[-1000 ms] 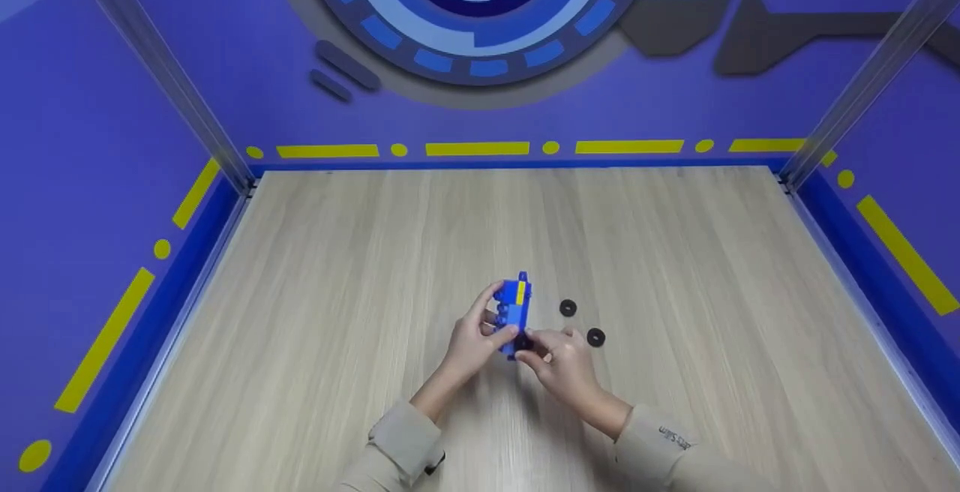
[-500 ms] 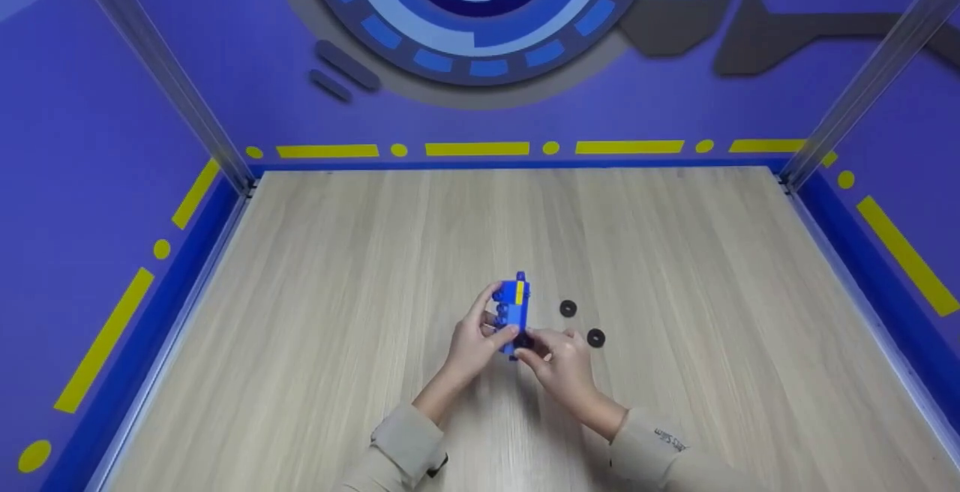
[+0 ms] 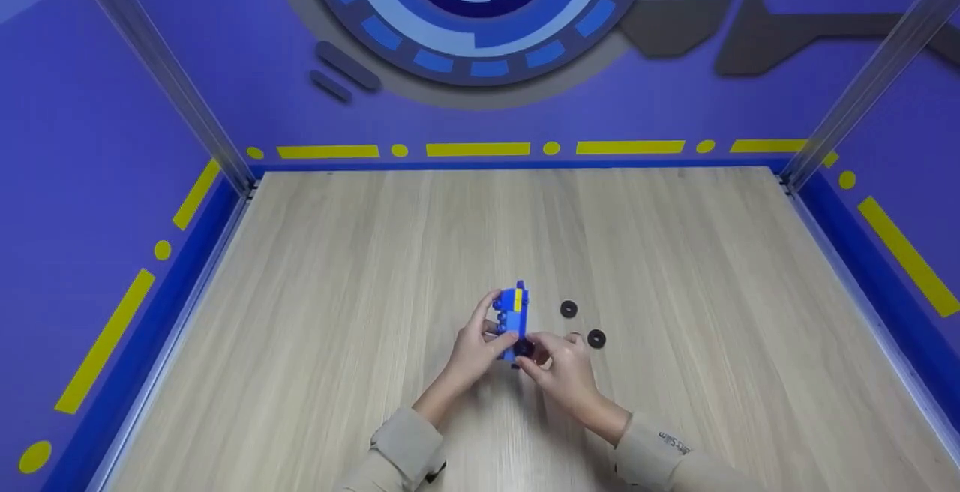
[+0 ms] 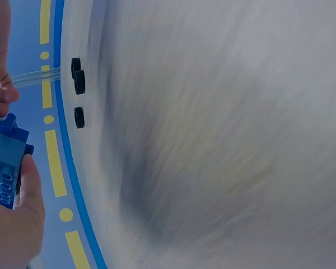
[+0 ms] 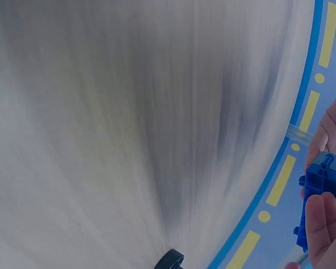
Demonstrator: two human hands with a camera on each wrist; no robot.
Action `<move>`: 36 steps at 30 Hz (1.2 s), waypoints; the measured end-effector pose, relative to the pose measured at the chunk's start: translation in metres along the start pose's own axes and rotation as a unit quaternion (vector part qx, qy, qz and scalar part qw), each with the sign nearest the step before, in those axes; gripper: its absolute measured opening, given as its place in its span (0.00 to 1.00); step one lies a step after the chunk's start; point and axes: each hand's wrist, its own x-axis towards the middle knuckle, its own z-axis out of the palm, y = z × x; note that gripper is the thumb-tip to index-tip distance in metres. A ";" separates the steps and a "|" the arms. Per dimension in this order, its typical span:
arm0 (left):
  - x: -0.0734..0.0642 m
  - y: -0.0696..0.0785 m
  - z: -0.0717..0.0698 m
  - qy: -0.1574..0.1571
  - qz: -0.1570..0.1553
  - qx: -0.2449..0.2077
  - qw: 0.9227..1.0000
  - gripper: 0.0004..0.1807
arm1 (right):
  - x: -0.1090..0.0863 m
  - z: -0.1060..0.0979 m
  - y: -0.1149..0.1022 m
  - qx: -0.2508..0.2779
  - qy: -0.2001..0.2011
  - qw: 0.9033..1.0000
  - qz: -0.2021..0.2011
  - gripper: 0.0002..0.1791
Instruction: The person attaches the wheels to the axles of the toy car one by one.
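Observation:
My left hand (image 3: 472, 351) grips a blue toy vehicle built from blocks (image 3: 512, 321), with a yellow stripe on its side, above the table. My right hand (image 3: 568, 368) pinches a black wheel (image 3: 524, 347) against the vehicle's near end. Whether the wheel sits on an axle cannot be told. Studs show on the toy vehicle (image 4: 4, 168) in the left wrist view. Its underside with small axle stubs faces the right wrist view, where the fingers of my right hand (image 5: 323, 227) lie over the blue body (image 5: 320, 182).
Two black tyres lie on the wooden table (image 3: 360, 267) right of the hands, one farther (image 3: 568, 309) and one nearer (image 3: 596, 338). The left wrist view shows another tyre (image 4: 75, 66) beside them. Blue-purple panels (image 3: 480, 124) wall the table at the back and sides.
Both hands stay together at the toy vehicle, which has shifted slightly toward the person. More of the black wheel shows now between the right fingers. The tyres on the table have not moved.

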 end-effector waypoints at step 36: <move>0.001 -0.015 -0.008 0.006 -0.081 -0.005 0.997 0.43 | 0.007 -0.015 0.042 0.077 -0.132 0.985 0.085 0.13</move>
